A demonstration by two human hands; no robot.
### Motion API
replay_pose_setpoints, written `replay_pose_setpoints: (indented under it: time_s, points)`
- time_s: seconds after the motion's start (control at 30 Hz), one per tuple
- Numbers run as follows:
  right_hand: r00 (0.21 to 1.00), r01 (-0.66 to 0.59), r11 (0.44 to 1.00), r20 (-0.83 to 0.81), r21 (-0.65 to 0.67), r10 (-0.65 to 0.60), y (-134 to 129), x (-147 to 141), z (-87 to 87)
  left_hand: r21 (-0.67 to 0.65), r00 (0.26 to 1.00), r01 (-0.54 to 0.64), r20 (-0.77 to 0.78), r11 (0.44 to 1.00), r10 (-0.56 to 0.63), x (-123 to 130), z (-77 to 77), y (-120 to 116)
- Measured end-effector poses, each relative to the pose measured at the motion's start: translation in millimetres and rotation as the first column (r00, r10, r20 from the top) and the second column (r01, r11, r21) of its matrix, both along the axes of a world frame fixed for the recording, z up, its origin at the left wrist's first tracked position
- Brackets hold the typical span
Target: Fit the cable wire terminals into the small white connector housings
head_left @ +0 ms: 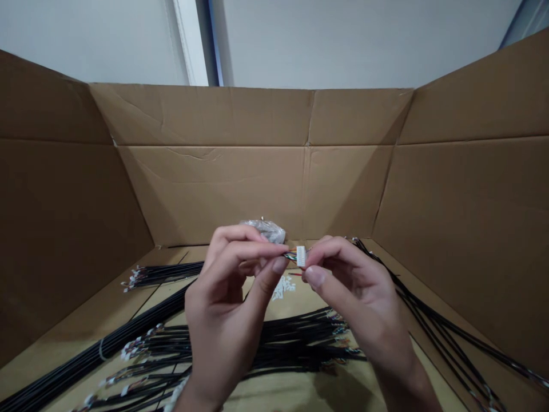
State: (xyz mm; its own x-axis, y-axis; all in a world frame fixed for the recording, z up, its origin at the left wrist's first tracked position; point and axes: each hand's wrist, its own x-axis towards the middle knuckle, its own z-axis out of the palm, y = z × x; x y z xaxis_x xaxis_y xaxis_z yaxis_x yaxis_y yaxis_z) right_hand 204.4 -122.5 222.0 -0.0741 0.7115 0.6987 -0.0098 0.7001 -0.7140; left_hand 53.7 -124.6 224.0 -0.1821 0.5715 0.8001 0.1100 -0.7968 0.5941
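Connector [301,256] held up clear of the wire bundles [300,349], fingertips of our left hand [221,312] and right hand [358,303] clamped together on it

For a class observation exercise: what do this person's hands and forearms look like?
The left hand and right hand are bare, with no gloves, rings or bands in view. The nails look short and unpainted. No sleeve shows on the left forearm or right forearm.

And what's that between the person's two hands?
The head view shows a small white connector with thin coloured wires between the left hand and right hand.
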Motion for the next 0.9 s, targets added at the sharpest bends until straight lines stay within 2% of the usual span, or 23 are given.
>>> replay_pose_setpoints:
  time_s: [0.1, 0.2, 0.37, 0.43, 0.57, 0.73, 0.83, 0.9]
  points:
    - [0.999, 0.008, 1.000, -0.038, -0.019, -0.009, 1.4, -0.3, 0.2, -0.155, 0.983, 0.175, 0.075, 0.972, -0.166, -2.1, 0.6, 1.9]
    - [0.997, 0.001, 1.000, -0.077, -0.017, -0.002, 3.4, -1.6, -0.1, -0.292, 0.939, 0.334, 0.182, 0.896, -0.291, -3.7, 2.0, 4.8]
    - [0.987, -0.053, 0.999, -0.155, -0.001, 0.052, 7.6, -0.4, -2.3, -0.368, 0.845, 0.531, 0.295, 0.763, -0.446, -4.8, 3.2, 7.9]
    - [0.983, -0.083, 0.996, -0.166, 0.010, 0.084, 8.1, 2.1, -3.1, -0.377, 0.826, 0.563, 0.302, 0.736, -0.476, -5.1, 2.5, 8.2]
    - [0.982, -0.096, 0.995, -0.163, 0.032, 0.100, 6.5, 5.6, -2.8, -0.380, 0.813, 0.582, 0.308, 0.719, -0.495, -5.1, 1.4, 8.5]
    - [0.994, 0.023, 0.996, -0.107, 0.086, -0.014, 4.8, 2.8, -0.5, -0.368, 0.802, 0.598, 0.277, 0.712, -0.530, -3.1, 1.5, 10.2]
    - [0.994, 0.093, 0.976, -0.068, 0.198, -0.081, 3.5, 1.5, -0.1, -0.365, 0.798, 0.602, 0.267, 0.710, -0.540, -2.4, 1.4, 11.7]
    - [0.986, 0.166, 0.941, -0.043, 0.294, -0.161, 1.8, 1.4, -0.8, -0.374, 0.805, 0.594, 0.271, 0.713, -0.528, -2.5, 1.5, 12.5]
